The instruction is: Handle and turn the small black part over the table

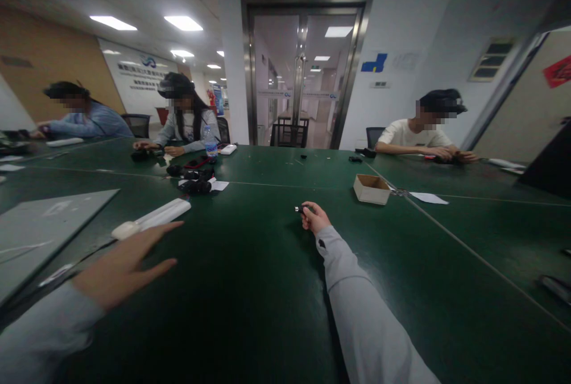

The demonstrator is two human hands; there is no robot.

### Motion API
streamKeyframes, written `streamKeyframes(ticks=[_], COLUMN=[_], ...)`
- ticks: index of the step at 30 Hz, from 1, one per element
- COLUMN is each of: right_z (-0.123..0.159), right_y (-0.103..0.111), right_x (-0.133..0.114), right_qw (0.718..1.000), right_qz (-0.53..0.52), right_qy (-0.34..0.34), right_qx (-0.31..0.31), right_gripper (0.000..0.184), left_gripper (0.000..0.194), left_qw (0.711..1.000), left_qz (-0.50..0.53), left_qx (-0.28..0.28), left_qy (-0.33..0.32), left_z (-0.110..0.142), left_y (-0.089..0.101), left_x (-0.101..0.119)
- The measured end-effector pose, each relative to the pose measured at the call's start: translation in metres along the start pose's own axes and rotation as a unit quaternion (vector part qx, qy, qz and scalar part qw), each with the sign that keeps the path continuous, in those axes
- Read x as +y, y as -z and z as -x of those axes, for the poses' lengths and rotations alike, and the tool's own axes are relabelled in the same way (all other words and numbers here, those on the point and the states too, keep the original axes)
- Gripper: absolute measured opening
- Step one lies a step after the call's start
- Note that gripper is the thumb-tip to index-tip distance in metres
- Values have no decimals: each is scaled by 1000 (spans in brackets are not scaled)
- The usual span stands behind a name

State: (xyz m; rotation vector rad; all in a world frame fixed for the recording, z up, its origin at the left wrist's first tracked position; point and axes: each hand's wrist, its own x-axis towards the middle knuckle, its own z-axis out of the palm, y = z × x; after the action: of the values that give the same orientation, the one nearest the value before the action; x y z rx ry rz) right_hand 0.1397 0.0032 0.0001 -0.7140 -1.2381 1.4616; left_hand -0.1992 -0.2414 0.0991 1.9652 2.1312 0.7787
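Note:
Between the thumb and fingers of my right hand (pixel 314 217) is a small black USB stick (pixel 298 210), its metal plug end pointing left. The hand is over the middle of the green table (pixel 250 241). On the left, my left hand (pixel 127 262) is held out with thumb and fingers apart, holding nothing. Just beyond it lies a white power strip (pixel 163 214), partly hidden behind the fingers; whether they touch it I cannot tell.
An open cardboard box (pixel 372 189) stands right of centre, with a paper sheet (pixel 429 198) beside it. Black gear (pixel 196 183) and a water bottle (pixel 210 141) are at the back left. A grey panel (pixel 49 223) lies at left. Several people sit around the table.

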Motion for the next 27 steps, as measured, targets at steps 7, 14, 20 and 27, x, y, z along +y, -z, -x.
streamKeyframes(ticks=[7,14,20,27], right_z=[1,1,2,5], right_y=[1,0,-2,-4], right_x=[1,0,-3,-6], right_qw=[999,997,995,995], right_qz=[39,75,98,103], right_qy=[9,20,15,12], right_qx=[7,0,-1,13], right_gripper=[43,44,41,42], left_gripper=[44,41,38,17], left_qw=[956,900,973,913], left_qz=[244,398,231,408], left_qx=[-154,-81,-8,-27], left_qy=[-48,158,14,9], left_z=[-120,-162,-157,-160], left_y=[-108,-217,-228,-236], left_x=[106,152,152,147])
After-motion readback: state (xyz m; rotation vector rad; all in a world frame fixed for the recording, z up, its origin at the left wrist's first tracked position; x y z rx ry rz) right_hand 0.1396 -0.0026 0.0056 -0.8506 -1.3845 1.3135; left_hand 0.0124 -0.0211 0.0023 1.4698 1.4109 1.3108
